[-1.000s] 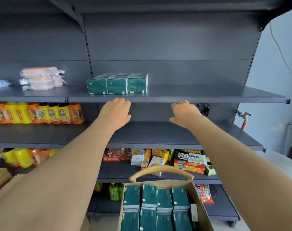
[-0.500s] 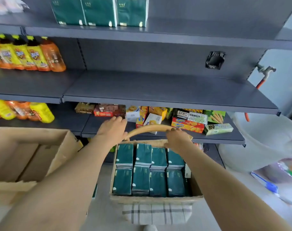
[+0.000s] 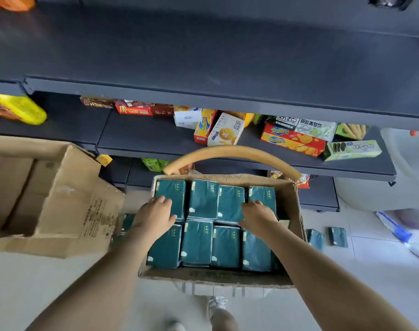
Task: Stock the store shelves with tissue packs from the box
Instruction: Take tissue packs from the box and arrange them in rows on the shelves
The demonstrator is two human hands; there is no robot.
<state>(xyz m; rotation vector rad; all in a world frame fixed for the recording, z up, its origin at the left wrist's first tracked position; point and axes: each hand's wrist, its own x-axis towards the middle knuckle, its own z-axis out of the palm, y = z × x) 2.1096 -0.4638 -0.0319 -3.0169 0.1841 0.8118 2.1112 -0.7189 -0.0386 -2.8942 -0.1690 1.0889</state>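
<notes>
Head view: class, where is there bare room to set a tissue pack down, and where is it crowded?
Freest: the wide dark shelf, largely bare. Also the snack shelf below, its left front between the yellow bottle and the leaning biscuit boxes. Crowded: the cardboard box, tissue packs edge to edge.

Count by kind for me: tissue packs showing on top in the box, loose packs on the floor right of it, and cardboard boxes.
Tissue packs on top in the box: 8
Loose packs on floor, right: 2
Cardboard boxes: 2
Total: 12
</notes>
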